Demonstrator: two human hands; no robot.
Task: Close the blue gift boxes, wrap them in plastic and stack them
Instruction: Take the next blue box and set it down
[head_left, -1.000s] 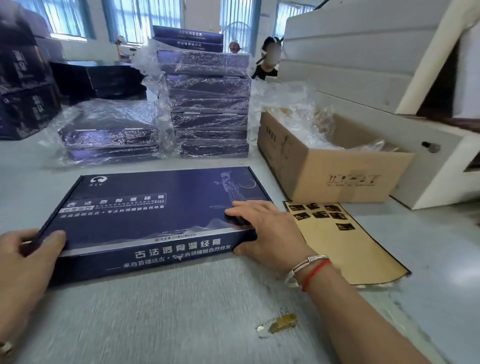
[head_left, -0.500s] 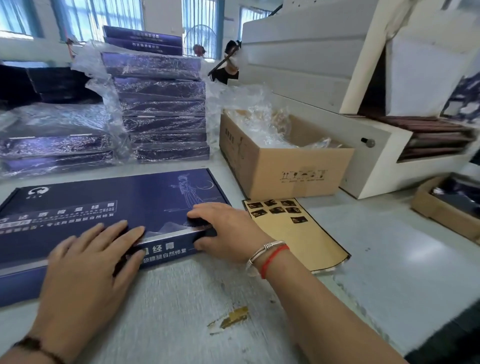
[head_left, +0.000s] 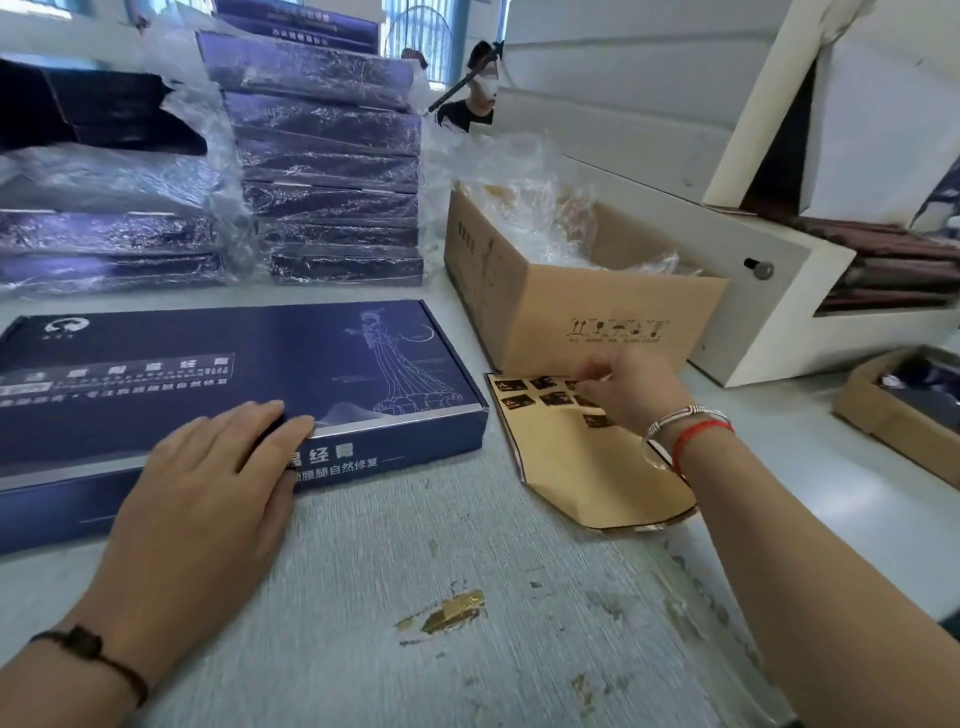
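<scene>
Blue gift box (head_left: 249, 374) front edge: white Chinese print, readable part "经膏" and "腰腿自然修复".
Cardboard carton (head_left: 613, 317) side: handling symbols, wording too small to read.

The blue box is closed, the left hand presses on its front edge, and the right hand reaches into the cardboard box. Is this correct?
Not quite. In the head view the right hand reaches to the sticker sheet beside the blue box, not into the cardboard box. The left hand does press the closed box.

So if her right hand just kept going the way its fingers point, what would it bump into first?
Most likely the cardboard box. The right hand hovers over the sticker sheet, fingers pointing away and slightly left, toward the box's near wall. Depth is hard to judge here.
</scene>
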